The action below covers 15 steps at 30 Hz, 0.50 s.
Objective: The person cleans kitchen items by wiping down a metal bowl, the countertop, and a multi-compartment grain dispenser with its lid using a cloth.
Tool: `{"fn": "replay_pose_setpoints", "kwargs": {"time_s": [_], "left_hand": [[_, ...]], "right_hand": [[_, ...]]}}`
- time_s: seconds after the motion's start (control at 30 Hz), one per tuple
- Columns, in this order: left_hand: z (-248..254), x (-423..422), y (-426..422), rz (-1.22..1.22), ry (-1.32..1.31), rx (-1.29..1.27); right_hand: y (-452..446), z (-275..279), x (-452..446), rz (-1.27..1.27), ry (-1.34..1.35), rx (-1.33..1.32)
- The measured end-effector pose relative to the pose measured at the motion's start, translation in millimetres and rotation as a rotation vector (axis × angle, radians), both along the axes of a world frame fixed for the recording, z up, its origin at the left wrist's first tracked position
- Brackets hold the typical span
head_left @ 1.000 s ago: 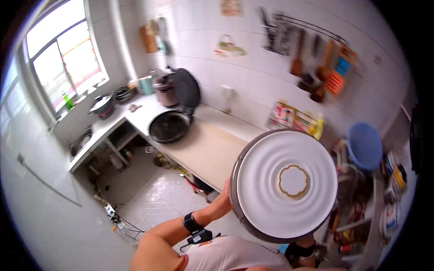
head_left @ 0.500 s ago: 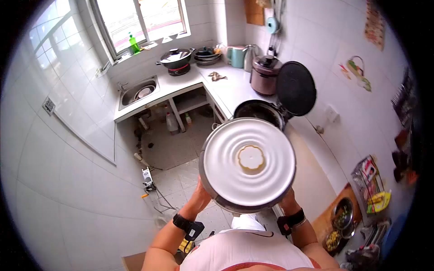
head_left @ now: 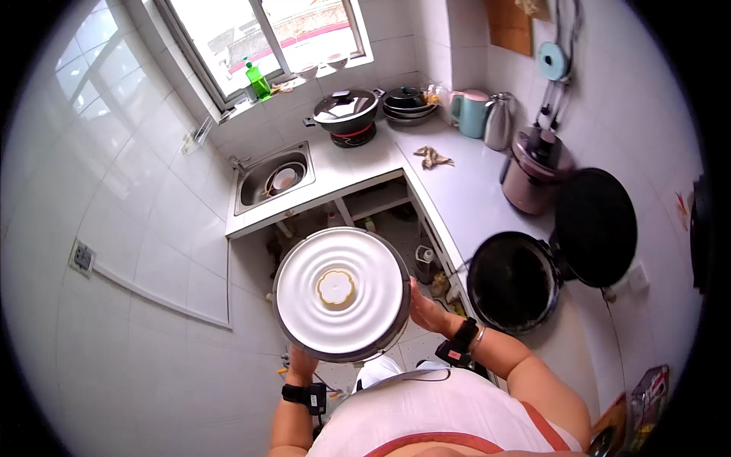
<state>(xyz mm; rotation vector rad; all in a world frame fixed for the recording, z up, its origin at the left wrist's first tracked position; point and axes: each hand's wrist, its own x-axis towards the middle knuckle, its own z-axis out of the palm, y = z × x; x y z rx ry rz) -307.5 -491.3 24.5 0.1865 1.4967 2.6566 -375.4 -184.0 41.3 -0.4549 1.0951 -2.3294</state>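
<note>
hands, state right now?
Left hand: holding the lidded pot at its near edge, fingers mostly hidden.
Right hand: holding the lidded pot at its right side.

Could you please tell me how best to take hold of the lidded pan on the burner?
Probably by both side handles, coming from left and right: they jut from opposite edges of the lidded pan, clear of its lid.

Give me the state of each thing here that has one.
Round white-topped vessel: held between left hand and right hand, top facing the camera.
Hinged griddle: open, lid raised.
Wok: lid on.
Pink cooker: lid closed.
Sink: holding dishes.
Cloth: crumpled.
Green bottle: standing.
Window: cannot tell whether open.
</note>
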Motion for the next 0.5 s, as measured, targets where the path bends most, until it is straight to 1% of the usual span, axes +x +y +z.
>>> {"fn": "replay_pose_setpoints", "kwargs": {"time_s": [0.07,0.13,0.17,0.23,0.27,0.3,0.37,0.4,0.47,0.5], "left_hand": [[-4.6,-38.5,-14.2,0.068,-0.055,0.001],[-12.3,-83.7,-29.6,0.121,-0.128,0.103],[-23.5,-105.4,-40.8,0.16,-0.226,0.106],[-54.1,-154.8,-68.1,0.09,-0.105,-0.045],[-49.5,-184.6,-71.8,0.047,-0.267,0.319],[-53.7,-218.4,-79.1,0.04,-0.218,0.1],[-39.2,-277.0,-82.3,0.032,-0.229,0.071],[-34.6,-298.3,-87.5,0.041,-0.256,0.041],[-41.8,-344.2,-97.2,-0.057,-0.103,-0.193],[-45.3,-368.1,-101.0,-0.066,-0.095,-0.249]], "right_hand": [[-19.3,-19.0,-45.4,0.042,-0.034,0.006],[-41.8,-34.5,-90.5,0.058,-0.102,-0.017],[-51.2,-42.2,-113.6,0.067,-0.112,-0.019],[-66.3,-53.5,-158.0,0.105,-0.245,-0.084],[-73.5,-62.1,-178.2,0.104,-0.252,-0.085],[-82.9,-67.2,-205.1,0.059,-0.243,-0.091],[-99.7,-70.6,-257.1,-0.056,-0.22,-0.064],[-108.5,-72.2,-278.0,-0.063,-0.229,-0.059],[-120.5,-69.6,-311.1,-0.191,-0.224,-0.076],[-124.0,-67.9,-327.1,-0.199,-0.241,-0.071]]}}
